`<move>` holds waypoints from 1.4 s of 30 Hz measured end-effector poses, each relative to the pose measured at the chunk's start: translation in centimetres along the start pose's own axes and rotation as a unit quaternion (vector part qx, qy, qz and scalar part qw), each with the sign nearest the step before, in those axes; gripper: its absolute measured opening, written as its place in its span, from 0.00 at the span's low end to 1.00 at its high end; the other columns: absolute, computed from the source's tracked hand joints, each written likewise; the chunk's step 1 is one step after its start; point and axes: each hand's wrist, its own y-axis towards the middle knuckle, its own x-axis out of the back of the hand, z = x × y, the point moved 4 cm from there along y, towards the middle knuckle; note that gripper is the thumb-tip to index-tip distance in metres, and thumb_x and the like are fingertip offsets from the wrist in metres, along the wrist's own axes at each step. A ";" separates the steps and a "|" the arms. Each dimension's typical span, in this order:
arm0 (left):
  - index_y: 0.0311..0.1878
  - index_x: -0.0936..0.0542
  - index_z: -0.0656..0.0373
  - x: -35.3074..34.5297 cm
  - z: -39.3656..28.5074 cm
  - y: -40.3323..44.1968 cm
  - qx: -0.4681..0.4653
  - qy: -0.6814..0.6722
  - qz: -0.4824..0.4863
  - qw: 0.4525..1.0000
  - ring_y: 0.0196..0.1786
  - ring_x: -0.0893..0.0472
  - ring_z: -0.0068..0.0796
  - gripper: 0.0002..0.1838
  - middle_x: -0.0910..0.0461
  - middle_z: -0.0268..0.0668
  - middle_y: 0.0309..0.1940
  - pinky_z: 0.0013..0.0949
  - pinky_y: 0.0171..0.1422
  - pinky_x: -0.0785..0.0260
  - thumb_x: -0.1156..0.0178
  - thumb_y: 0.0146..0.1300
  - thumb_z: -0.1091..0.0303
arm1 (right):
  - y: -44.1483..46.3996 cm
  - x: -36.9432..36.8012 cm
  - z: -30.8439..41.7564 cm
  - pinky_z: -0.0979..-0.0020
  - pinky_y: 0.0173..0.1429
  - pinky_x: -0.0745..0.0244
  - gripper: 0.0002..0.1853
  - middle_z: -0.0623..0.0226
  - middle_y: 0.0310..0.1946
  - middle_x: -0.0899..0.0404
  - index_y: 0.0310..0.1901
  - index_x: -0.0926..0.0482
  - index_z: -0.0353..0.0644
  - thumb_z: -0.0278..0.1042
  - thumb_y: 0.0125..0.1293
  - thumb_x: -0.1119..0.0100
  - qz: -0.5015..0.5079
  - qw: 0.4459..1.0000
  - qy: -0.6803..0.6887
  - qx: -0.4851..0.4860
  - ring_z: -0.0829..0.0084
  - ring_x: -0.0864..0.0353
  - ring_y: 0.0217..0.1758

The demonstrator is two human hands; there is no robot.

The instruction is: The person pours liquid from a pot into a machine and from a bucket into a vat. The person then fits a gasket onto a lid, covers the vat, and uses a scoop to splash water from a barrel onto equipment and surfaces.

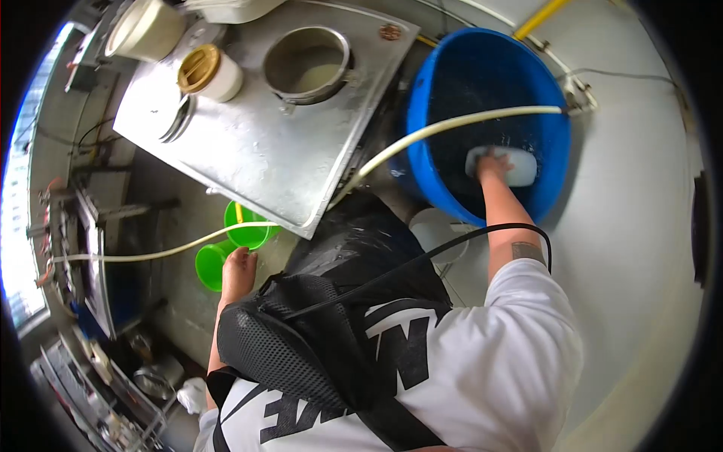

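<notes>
- Right hand [493, 162], fingers bent, has hold of the white container [522, 168] inside the blue tub [559, 169], far right.
- Dipping looks underway; how much remains, I cannot tell.
- Left hand [239, 270], half-curled, is beside the green buckets [213, 265], near left; any grip is unclear.

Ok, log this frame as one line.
right hand: on white container | container: inside blue tub | left hand: by green buckets, grip unclear

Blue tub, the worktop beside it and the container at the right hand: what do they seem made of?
Blue tub: likely plastic, smooth with soft sheen, evenly coloured. Worktop: metal, probably stainless steel, grey with bright reflections. Container: pale, possibly plastic; blur leaves it open.
</notes>
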 end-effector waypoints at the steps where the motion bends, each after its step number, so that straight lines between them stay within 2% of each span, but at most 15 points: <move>1: 0.53 0.17 0.69 0.2 0.4 -0.5 0.028 0.007 0.008 1.000 0.45 0.12 0.48 0.18 0.13 0.53 0.43 0.43 0.52 0.20 0.32 0.68 0.64 | -2.3 1.2 1.4 0.19 0.76 0.54 0.29 0.64 0.87 0.60 0.78 0.33 0.66 0.43 0.77 0.50 0.061 0.995 -0.057 0.063 0.31 0.58 0.85; 3: 0.53 0.17 0.68 0.5 1.2 -1.7 0.051 0.012 -0.007 0.999 0.45 0.12 0.48 0.18 0.13 0.53 0.43 0.43 0.52 0.20 0.32 0.68 0.64 | -2.1 -0.4 3.3 0.19 0.75 0.53 0.28 0.66 0.87 0.60 0.76 0.29 0.60 0.41 0.75 0.50 0.058 0.992 -0.027 0.111 0.33 0.56 0.85; 4: 0.52 0.17 0.68 0.5 1.5 -2.2 0.058 0.015 -0.006 0.998 0.45 0.12 0.48 0.18 0.13 0.53 0.43 0.43 0.51 0.20 0.32 0.68 0.64 | -1.8 -0.9 4.4 0.18 0.73 0.50 0.30 0.68 0.87 0.62 0.79 0.35 0.68 0.42 0.76 0.48 0.098 0.989 -0.044 0.101 0.37 0.57 0.86; 5: 0.53 0.17 0.68 0.6 1.4 -2.8 0.073 0.011 -0.009 0.997 0.46 0.12 0.48 0.18 0.13 0.54 0.43 0.43 0.52 0.20 0.32 0.68 0.63 | -4.6 1.7 5.2 0.24 0.77 0.49 0.29 0.59 0.82 0.46 0.76 0.31 0.55 0.41 0.73 0.45 0.091 0.986 0.012 0.136 0.35 0.48 0.83; 8: 0.54 0.17 0.68 -0.1 1.3 -3.3 0.082 -0.008 0.004 0.997 0.47 0.12 0.48 0.19 0.13 0.54 0.44 0.43 0.53 0.20 0.32 0.68 0.63 | 9.1 -13.2 7.1 0.34 0.75 0.39 0.30 0.53 0.76 0.32 0.74 0.30 0.44 0.47 0.74 0.45 -0.054 0.949 0.145 0.275 0.44 0.37 0.80; 12: 0.57 0.18 0.67 -0.7 -1.1 -2.1 0.044 -0.038 -0.003 0.998 0.48 0.12 0.50 0.21 0.13 0.55 0.44 0.45 0.55 0.20 0.32 0.67 0.63 | 2.0 -4.0 7.1 0.47 0.72 0.31 0.30 0.48 0.62 0.18 0.68 0.24 0.40 0.52 0.73 0.41 -0.175 0.907 0.182 0.338 0.45 0.23 0.70; 15: 0.58 0.18 0.67 0.4 -5.5 0.4 0.008 -0.050 0.020 0.999 0.49 0.12 0.51 0.23 0.13 0.55 0.43 0.46 0.55 0.20 0.33 0.67 0.60 | -0.4 -1.1 3.9 0.53 0.59 0.23 0.31 0.48 0.52 0.14 0.64 0.21 0.38 0.53 0.70 0.34 -0.140 0.876 0.414 0.204 0.49 0.15 0.54; 20: 0.59 0.19 0.68 -1.5 -9.1 5.6 -0.051 -0.076 0.070 0.993 0.47 0.11 0.47 0.24 0.13 0.55 0.44 0.43 0.53 0.20 0.34 0.68 0.59 | -11.2 6.3 -1.5 0.57 0.43 0.21 0.20 0.51 0.36 0.16 0.47 0.20 0.31 0.46 0.75 0.38 -0.140 0.711 0.686 0.074 0.57 0.16 0.38; 22: 0.59 0.19 0.68 -2.6 -11.2 7.4 -0.077 -0.101 0.079 0.989 0.49 0.12 0.48 0.26 0.12 0.55 0.45 0.43 0.55 0.20 0.34 0.68 0.56 | -18.1 12.1 -3.1 0.54 0.45 0.22 0.19 0.49 0.37 0.17 0.44 0.22 0.30 0.44 0.75 0.37 -0.235 0.808 0.527 0.118 0.52 0.16 0.39; 24: 0.61 0.19 0.67 -4.3 -13.3 9.0 -0.104 -0.123 0.108 0.981 0.50 0.12 0.48 0.29 0.12 0.55 0.46 0.43 0.57 0.20 0.33 0.68 0.52 | -23.8 16.4 -4.1 0.54 0.48 0.23 0.19 0.46 0.40 0.17 0.46 0.22 0.31 0.44 0.75 0.37 -0.375 0.801 0.417 0.210 0.48 0.16 0.42; 30: 0.71 0.27 0.62 -9.5 -17.8 12.8 -0.121 -0.205 0.188 0.953 0.44 0.12 0.44 0.36 0.12 0.47 0.41 0.42 0.51 0.19 0.33 0.67 0.49 | -34.0 26.8 -3.5 0.55 0.52 0.21 0.20 0.44 0.44 0.16 0.57 0.23 0.31 0.39 0.74 0.35 -0.403 0.771 0.360 0.337 0.44 0.16 0.46; 32: 0.74 0.31 0.60 -9.5 -19.1 12.7 -0.041 -0.222 0.322 0.919 0.38 0.14 0.37 0.39 0.15 0.42 0.35 0.40 0.41 0.19 0.33 0.67 0.49 | -36.4 29.6 -0.7 0.56 0.52 0.21 0.22 0.43 0.45 0.16 0.60 0.23 0.31 0.38 0.73 0.35 -0.425 0.780 0.271 0.370 0.44 0.16 0.47; 33: 0.75 0.32 0.60 -10.9 -19.0 13.4 -0.047 -0.230 0.321 0.917 0.33 0.16 0.33 0.40 0.18 0.40 0.32 0.37 0.33 0.20 0.33 0.67 0.49 | -37.2 30.8 2.0 0.55 0.52 0.20 0.24 0.42 0.46 0.16 0.62 0.24 0.31 0.38 0.72 0.34 -0.374 0.803 0.231 0.402 0.43 0.16 0.48; 40: 0.67 0.25 0.65 -10.9 -16.9 18.0 0.055 -0.312 0.297 0.901 0.40 0.11 0.41 0.31 0.14 0.48 0.40 0.44 0.32 0.19 0.34 0.66 0.57 | -39.8 32.0 22.8 0.48 0.53 0.20 0.25 0.40 0.46 0.16 0.63 0.24 0.37 0.44 0.71 0.35 -0.132 0.804 0.122 0.567 0.40 0.17 0.51; 42: 0.47 0.17 0.61 -10.2 -15.1 21.5 -0.249 0.043 0.201 0.946 0.38 0.11 0.39 0.16 0.12 0.47 0.39 0.41 0.39 0.19 0.32 0.59 0.62 | -40.5 32.7 28.6 0.47 0.53 0.21 0.25 0.40 0.45 0.15 0.62 0.24 0.37 0.44 0.70 0.35 -0.136 0.796 0.098 0.582 0.40 0.16 0.50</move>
